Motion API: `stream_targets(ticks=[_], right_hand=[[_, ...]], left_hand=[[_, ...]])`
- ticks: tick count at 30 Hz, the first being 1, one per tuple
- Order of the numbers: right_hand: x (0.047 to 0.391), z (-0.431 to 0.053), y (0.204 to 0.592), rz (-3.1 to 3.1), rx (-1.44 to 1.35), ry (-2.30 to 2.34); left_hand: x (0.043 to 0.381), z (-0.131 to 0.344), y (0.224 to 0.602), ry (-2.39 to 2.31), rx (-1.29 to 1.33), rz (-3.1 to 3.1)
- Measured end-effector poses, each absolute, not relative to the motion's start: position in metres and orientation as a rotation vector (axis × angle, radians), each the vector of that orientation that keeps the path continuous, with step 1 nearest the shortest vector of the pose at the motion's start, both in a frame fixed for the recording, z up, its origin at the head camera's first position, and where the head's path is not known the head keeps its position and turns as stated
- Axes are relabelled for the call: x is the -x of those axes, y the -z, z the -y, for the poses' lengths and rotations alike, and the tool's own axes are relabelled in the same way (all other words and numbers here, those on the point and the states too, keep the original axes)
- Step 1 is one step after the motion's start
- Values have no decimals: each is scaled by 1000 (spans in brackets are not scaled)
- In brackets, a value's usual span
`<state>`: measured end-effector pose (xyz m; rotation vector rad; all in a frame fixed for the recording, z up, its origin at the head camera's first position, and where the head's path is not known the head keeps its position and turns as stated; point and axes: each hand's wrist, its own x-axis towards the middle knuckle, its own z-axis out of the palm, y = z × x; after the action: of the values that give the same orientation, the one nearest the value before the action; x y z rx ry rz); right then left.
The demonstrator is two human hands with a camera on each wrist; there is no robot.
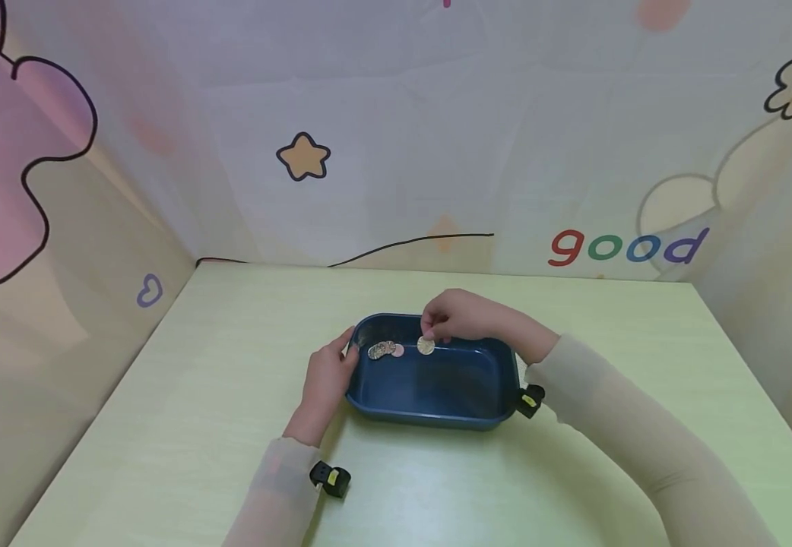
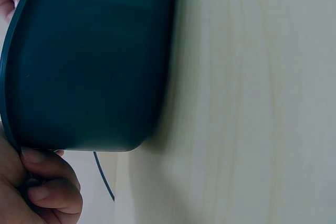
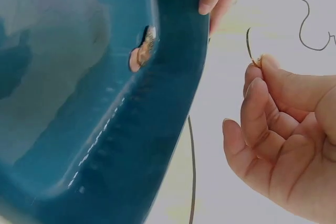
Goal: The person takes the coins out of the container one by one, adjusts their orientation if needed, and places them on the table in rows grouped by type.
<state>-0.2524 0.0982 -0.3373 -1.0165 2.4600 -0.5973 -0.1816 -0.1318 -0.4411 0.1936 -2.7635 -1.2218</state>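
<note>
A dark blue rectangular tray [image 1: 430, 391] with rounded corners is in the middle of the head view. My left hand [image 1: 327, 372] grips its left end, thumb at the rim and fingers outside; in the left wrist view the curled fingers [image 2: 55, 182] show against the tray's outer wall. Between thumb and index finger, my right hand [image 1: 460, 315] pinches a round coin [image 1: 426, 346] above the tray's far side. That coin [image 3: 249, 48] appears edge-on in the right wrist view. Several overlapping silvery coins [image 1: 380, 350] lie inside at the far left, beside a copper-coloured one [image 1: 399, 350].
The tray is over a pale wood-grain table [image 1: 198, 425]. A printed cloth backdrop [image 1: 396, 175] stands along the table's far edge and sides. Both sleeves carry a small black wrist camera, one on the left [image 1: 331, 479] and one on the right [image 1: 530, 400].
</note>
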Motion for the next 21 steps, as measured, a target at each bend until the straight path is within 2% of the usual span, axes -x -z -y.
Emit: stream_targets(ticks=[21], right_hand=[[220,-190,345,-2520,751,796]], left_hand=[[179,133,440,1222,-181,2752]])
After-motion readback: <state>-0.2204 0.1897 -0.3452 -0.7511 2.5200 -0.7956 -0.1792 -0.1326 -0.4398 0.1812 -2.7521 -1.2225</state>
